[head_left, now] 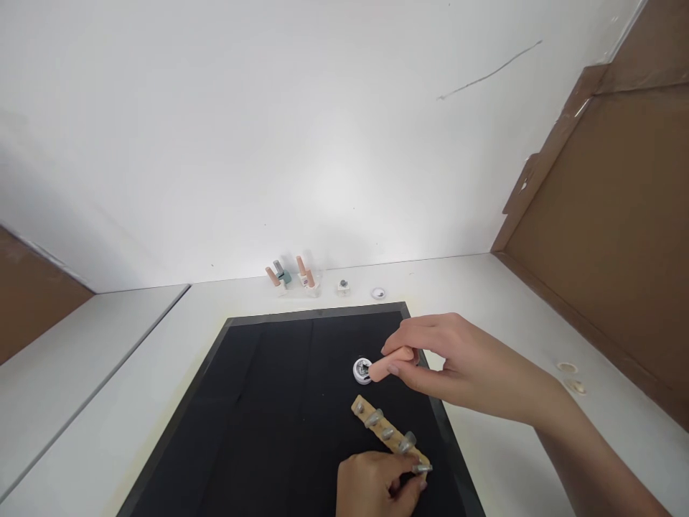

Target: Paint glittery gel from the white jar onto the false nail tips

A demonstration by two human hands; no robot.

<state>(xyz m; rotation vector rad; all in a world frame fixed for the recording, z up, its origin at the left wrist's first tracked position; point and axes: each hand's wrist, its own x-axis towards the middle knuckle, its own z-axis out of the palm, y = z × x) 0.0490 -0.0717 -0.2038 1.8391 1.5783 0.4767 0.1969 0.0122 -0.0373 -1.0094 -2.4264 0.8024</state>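
Observation:
My right hand (430, 359) is closed around a peach nail polish brush cap (390, 364). Its lower end reaches the small white round pot (362, 370), which has something dark and shiny in it; the brush tip is hard to make out. Closer to me, a light wooden strip (388, 433) lies slantwise on the black mat, with several clear, greyish nail tips (373, 417) mounted along it. My left hand (377, 481) pinches the strip's near end, beside the last nail tip (422, 468).
Several nail polish bottles (309, 283) with peach or grey caps stand at the back by the white wall. An open bottle (343, 287) and a round white lid (378, 294) are beside them. Two small round items (575, 387) lie at right. Brown cardboard (608, 237) borders the right side.

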